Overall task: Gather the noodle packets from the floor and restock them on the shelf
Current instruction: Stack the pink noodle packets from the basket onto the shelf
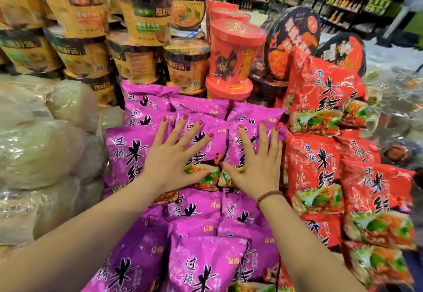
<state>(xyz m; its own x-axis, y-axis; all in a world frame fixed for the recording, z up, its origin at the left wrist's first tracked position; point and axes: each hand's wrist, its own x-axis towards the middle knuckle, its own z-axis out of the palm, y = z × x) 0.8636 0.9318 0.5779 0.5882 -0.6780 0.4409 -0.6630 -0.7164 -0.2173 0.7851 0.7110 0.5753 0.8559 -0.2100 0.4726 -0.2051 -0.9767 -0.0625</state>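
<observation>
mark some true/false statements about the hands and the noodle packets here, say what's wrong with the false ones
1. The left hand and right hand lie flat, fingers spread, on the purple packets. True.
2. The red packets are stacked left of the purple ones. False: they sit to the right; pale clear-wrapped bundles are on the left.
3. A bead bracelet is on the right wrist. True.
4. The left hand grips a cup. False: it holds nothing; the red cups stand behind the packets.
5. Yellow noodle bowls are stacked behind and left of the purple packets. True.
</observation>
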